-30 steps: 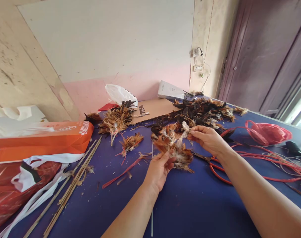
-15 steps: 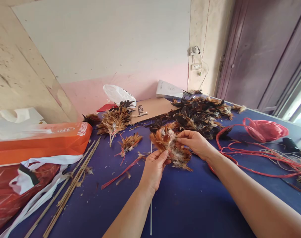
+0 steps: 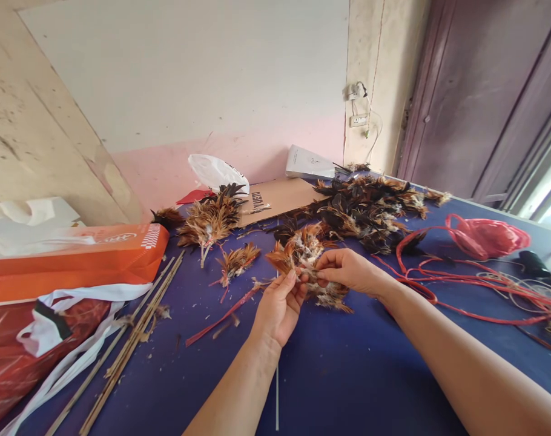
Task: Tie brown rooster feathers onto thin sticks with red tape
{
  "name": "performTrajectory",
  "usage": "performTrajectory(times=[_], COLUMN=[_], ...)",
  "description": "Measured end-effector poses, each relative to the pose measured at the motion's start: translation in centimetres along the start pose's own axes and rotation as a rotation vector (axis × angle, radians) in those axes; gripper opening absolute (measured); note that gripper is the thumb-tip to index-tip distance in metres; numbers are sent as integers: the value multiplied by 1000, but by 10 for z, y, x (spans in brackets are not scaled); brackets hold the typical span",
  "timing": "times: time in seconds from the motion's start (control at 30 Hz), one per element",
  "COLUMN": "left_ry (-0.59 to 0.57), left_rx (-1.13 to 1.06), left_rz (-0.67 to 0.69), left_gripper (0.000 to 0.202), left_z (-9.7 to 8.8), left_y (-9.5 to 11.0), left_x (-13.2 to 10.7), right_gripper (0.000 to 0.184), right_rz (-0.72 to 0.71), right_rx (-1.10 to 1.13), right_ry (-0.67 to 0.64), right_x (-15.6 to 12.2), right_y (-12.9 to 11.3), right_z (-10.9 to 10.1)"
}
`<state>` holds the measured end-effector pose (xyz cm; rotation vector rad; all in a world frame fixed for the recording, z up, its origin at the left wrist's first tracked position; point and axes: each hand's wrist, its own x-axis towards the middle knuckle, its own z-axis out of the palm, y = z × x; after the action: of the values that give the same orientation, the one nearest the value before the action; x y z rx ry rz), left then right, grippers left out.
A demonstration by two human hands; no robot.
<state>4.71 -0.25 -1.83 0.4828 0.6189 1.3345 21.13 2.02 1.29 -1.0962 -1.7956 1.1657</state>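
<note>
Over the blue table, my left hand [image 3: 280, 307] is closed with thumb and fingertips pinching brown feathers [image 3: 279, 259]. My right hand [image 3: 348, 270] meets it from the other side, its fingers pinched on the pale base of a feather; the exact grip is partly hidden. Right around the fingertips lies a loose heap of orange-brown feathers with white fluff [image 3: 309, 239], and more fluffy feathers [image 3: 330, 297] show below my right hand. Left of my hands rests a small feather bunch [image 3: 239, 261] bound with pink string. A pink plastic strip [image 3: 223, 318] lies nearby.
A large dark feather pile [image 3: 366, 209] spreads behind, beside flat cardboard [image 3: 280, 200]. A feather duster head [image 3: 209, 221] lies at back left. Thin sticks [image 3: 134, 339] and an orange bag [image 3: 75, 260] are left; a pink string bundle [image 3: 488, 237] is right.
My right hand has moved slightly left and down, closer to my left fingertips. The brown feathers at my left hand have shifted a little left.
</note>
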Motion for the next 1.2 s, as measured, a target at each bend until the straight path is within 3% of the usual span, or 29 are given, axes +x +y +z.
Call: performTrajectory(times=[0.2,0.3,0.43,0.63,0.9,1.07,1.2], left_ry=[-46,-69,-85,-105,-129,-104,-54], left_rx=[10,16,9,-5,-43,-76,-60], left_rz=[-20,-14,-3,35,38,44,48], left_gripper=[5,6,9,9,7,7,7], left_z=[0,0,-1,-1,-1,-3,-1], left_y=[-1,-1,-1,1,3,7,8], left_x=[-1,-2,-1,1,1,2,1], right_gripper=[12,13,28,32,45,36,30], right_rz=[-8,-14,19,17,72,91,102], right_rx=[-57,-60,141,419,614,663,696], right_ry=[-88,-65,16,-151,-122,-139,-36], right_x=[1,1,0,0,2,2,5], right_y=[5,7,3,-1,7,8,8], right_z=[0,0,4,19,27,30,31])
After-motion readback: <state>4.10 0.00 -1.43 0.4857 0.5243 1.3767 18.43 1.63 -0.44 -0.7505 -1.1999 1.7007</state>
